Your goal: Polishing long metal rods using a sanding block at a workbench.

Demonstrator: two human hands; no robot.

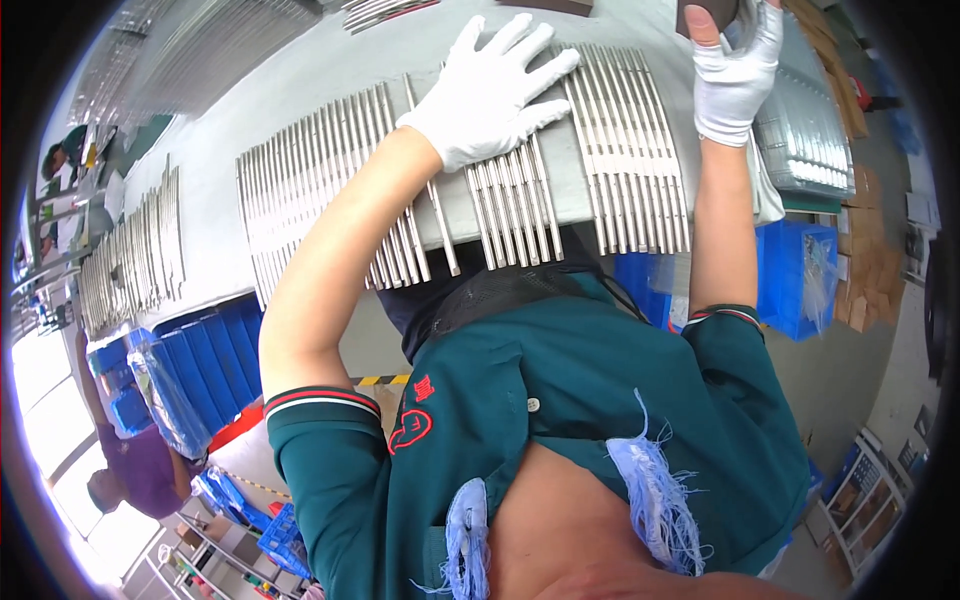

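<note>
The middle group of slim metal rods [515,210] lies on the tabletop [212,235], its upper part under the left hand [495,95]. That white-gloved hand is spread wide and grips nothing; its splayed fingers perhaps steady several rods at once. A lone rod [443,225] lies just left of the group. The left row [320,165] and right row [625,150] run roughly parallel to it, probably so each rod can be seen and reached singly. The right hand [738,80] curls around a dark brown block [718,10], cut off by the view's edge. Beside it sits a translucent stack [800,120]; below, a blue bin [790,285] likely stands clear of the work surface.
</note>
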